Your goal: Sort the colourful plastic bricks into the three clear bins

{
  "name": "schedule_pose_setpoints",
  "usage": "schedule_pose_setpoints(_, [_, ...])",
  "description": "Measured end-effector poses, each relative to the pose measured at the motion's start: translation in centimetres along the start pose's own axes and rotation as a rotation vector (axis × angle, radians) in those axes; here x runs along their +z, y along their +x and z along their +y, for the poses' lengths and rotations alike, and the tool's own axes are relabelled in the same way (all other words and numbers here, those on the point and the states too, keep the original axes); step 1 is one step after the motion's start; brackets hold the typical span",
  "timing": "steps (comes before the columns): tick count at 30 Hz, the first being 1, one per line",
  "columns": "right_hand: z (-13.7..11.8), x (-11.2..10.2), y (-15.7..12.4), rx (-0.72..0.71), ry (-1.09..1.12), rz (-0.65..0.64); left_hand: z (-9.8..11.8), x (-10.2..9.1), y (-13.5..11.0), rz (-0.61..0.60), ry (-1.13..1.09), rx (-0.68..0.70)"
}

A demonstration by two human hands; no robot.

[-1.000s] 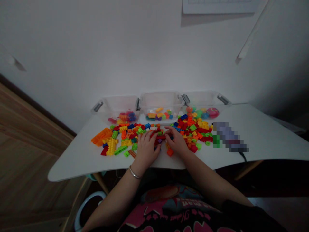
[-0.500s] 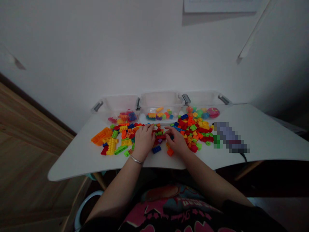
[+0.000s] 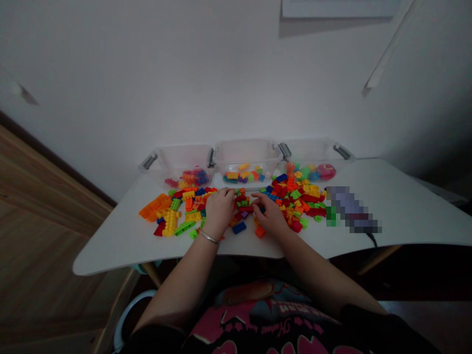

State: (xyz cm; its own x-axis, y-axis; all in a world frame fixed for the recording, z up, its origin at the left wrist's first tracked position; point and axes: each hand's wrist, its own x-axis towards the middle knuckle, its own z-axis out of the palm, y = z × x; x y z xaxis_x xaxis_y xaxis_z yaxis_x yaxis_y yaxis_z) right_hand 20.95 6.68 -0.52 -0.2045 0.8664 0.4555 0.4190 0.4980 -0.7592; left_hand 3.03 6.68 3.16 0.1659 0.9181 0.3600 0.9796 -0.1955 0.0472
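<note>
Left hand (image 3: 219, 210): palm down on the loose multicoloured plastic building bricks (image 3: 309, 191), fingers curled; whether it grips one cannot be told.
Right hand (image 3: 272, 216): fingertips at the long dark-red plastic brick (image 3: 246, 209), lying at its 9 o'clock, between both hands; closure unclear.
Step in hand: picking through the pile, by appearance.
Next move calls for: a clean pinch on one brick among crowding neighbours.
At 12 o'clock: three clear plastic bins (image 3: 245, 150).

My left hand (image 3: 220, 209) is covering the bricks (image 3: 298, 196) beneath it, so I'm not making out any grasp; my right hand (image 3: 271, 215) is burying its fingertips among them. A pixelated patch (image 3: 352, 209) is masking something right of the pile.
</note>
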Motion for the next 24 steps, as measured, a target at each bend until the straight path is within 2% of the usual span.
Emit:
schedule_pose_setpoints(10, [-0.1, -0.1, 0.0, -0.003, -0.001, -0.008, -0.5, -0.3, 0.2, 0.013, -0.017, -0.038])
schedule_pose_setpoints(18, [0.0, 0.0, 0.0, -0.001, 0.011, 0.003, -0.6, -1.1, 0.6, 0.023, -0.349, -0.151])
schedule_pose_setpoints(21, [0.2, 0.2, 0.1, -0.002, 0.038, -0.006, -0.2, -1.4, 0.3, 0.018, -0.489, -0.149])
schedule_pose_setpoints(24, [0.4, 0.4, 0.0, -0.007, 0.057, -0.019, 0.5, -1.7, -0.4, 0.031, -0.523, -0.144])
